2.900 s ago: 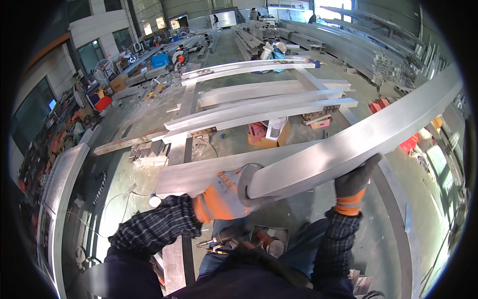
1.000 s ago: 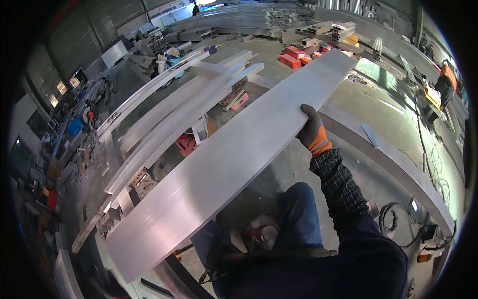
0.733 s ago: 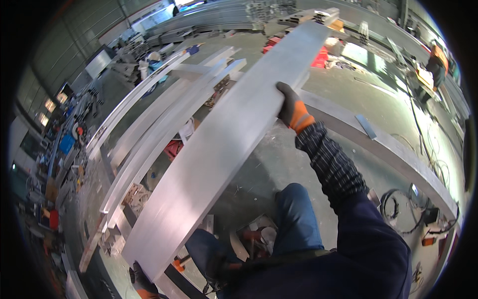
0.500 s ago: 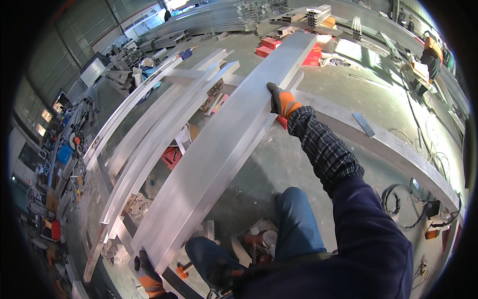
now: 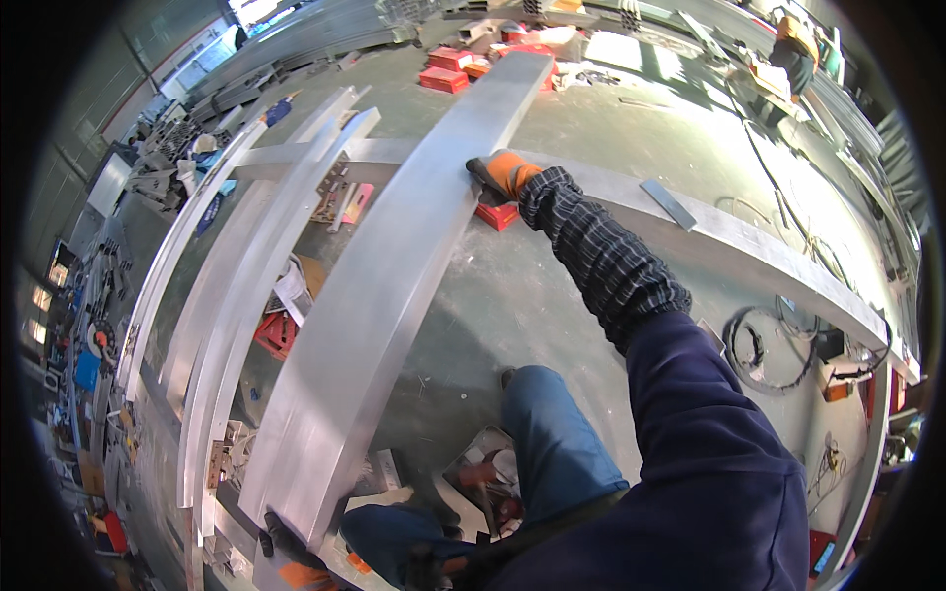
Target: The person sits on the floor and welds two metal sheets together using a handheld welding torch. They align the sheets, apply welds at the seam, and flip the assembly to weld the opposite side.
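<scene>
A long, wide silver aluminium profile (image 5: 370,251) slants across the middle, its far end toward the red boxes and its near end by my knees. My right hand (image 5: 501,177), in a dark glove with an orange back, is closed on its right edge beyond the middle. At the near end my left hand (image 5: 294,552), gloved alike, grips the profile's end; some of its fingers are hidden. The profile lies across a long metal crossbar (image 5: 591,192), which bears a small flat metal plate (image 5: 668,204) right of my right hand.
Several slimmer aluminium profiles (image 5: 246,266) lie side by side on the left. Red boxes (image 5: 448,71) stand on the floor past the far end. A coiled black cable (image 5: 757,345) lies at the right, and a person (image 5: 788,59) stands at the far right.
The whole scene has shifted left in the picture as the view turned. A pale strip along the wide profile's right side no longer shows. Both hands keep their hold on it.
</scene>
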A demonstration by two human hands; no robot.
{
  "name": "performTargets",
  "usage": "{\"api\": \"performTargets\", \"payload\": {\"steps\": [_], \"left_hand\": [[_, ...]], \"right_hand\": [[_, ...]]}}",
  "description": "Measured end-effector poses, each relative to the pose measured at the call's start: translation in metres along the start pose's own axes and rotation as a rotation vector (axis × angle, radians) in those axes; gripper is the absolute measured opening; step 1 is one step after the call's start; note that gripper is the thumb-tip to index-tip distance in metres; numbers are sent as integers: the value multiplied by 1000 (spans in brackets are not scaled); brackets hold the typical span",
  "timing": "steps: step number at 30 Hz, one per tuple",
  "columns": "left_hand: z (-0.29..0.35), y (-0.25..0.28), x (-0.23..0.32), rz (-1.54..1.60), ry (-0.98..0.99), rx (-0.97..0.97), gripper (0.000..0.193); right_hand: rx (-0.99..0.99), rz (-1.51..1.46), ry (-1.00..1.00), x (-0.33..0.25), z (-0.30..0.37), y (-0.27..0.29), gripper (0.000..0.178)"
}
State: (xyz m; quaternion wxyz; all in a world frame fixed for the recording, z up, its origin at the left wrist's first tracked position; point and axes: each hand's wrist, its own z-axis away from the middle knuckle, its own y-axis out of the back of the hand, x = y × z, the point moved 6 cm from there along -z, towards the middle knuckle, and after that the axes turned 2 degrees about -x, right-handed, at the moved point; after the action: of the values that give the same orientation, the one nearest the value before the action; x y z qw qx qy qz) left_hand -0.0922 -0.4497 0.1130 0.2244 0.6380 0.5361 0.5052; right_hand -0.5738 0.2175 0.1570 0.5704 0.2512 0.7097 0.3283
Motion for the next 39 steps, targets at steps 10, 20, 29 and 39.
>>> {"api": "performTargets", "payload": {"steps": [10,20,29,39], "left_hand": [[3,-14,-28,466,735,-107,76],[18,-10,-9,-147,-47,-148,74],[20,-11,-9,-291,-212,-65,70],[5,-71,-91,436,304,121,51]], "right_hand": [[419,563,-605,176,234,138,61],[316,568,-640,248,311,151,35],[452,554,-659,273,309,165,38],[841,537,-692,245,326,215,66]]}}
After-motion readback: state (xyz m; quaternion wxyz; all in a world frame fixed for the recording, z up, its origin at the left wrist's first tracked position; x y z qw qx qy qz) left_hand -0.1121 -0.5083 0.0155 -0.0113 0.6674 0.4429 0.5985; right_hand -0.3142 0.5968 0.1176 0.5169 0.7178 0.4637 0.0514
